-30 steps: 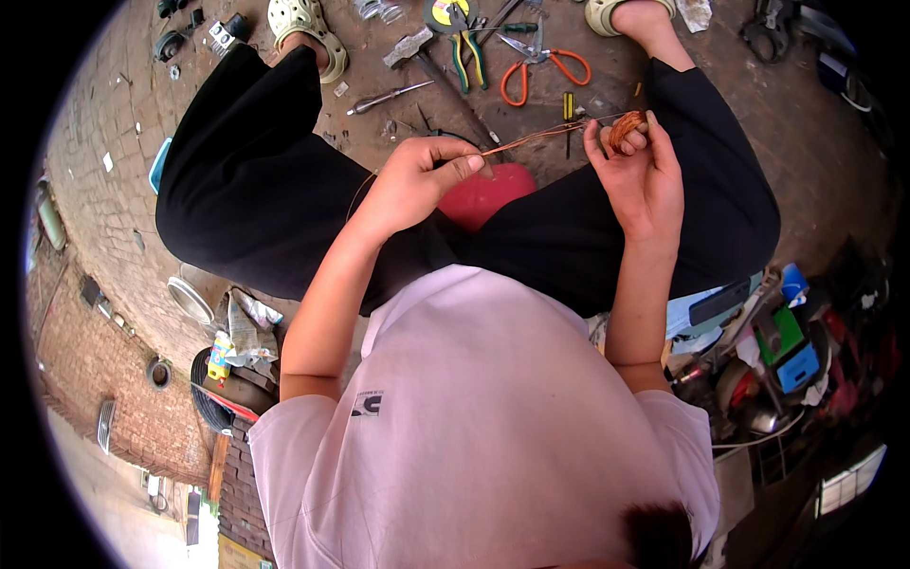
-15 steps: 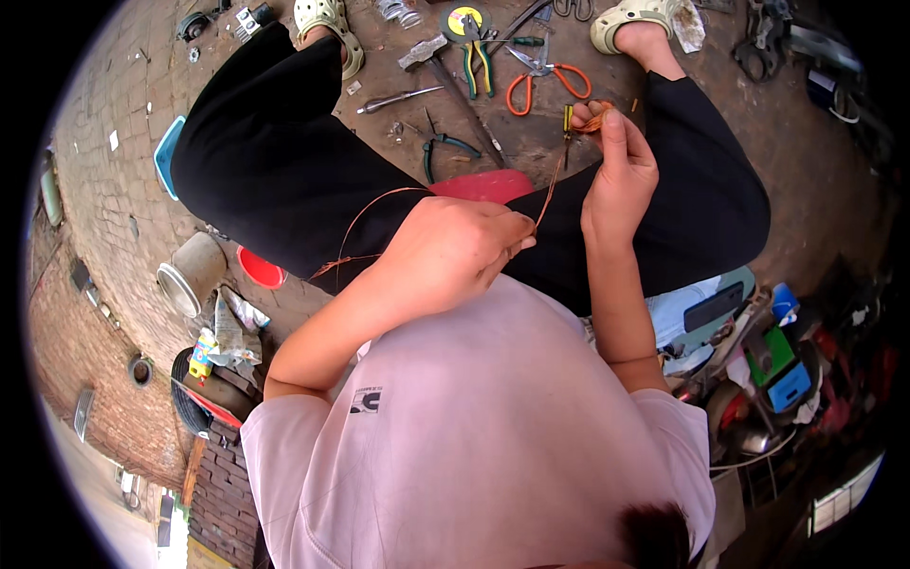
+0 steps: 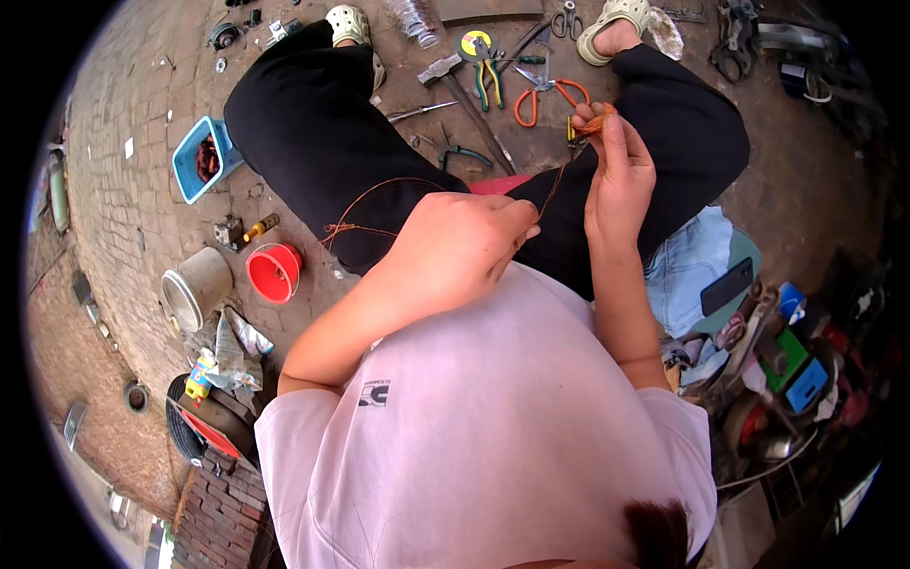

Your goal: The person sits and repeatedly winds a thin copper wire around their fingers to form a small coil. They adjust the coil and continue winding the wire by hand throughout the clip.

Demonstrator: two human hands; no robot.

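Head: blue tub (image 3: 227,152), dark-red pieces (image 3: 206,159) inside

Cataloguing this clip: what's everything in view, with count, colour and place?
Copper wire: one bundle, orange-brown, at both hands
Scissors: two, orange-handled and dark, upper centre
Pliers: two, green-yellow and teal, upper centre
Hammer: one, grey-headed, beside pliers
Disc: one, yellow, top centre
Buckets: two, red and grey, left
Basin: one, blue, upper left
Phone: one, dark, right
Clutter: uncountable, mixed colours, lower right and around
Clogs: two, cream, top
Trousers: one, black, centre
Shirt: one, pale, bottom
Left hand: one, bare, centre
Right hand: one, bare, right of centre
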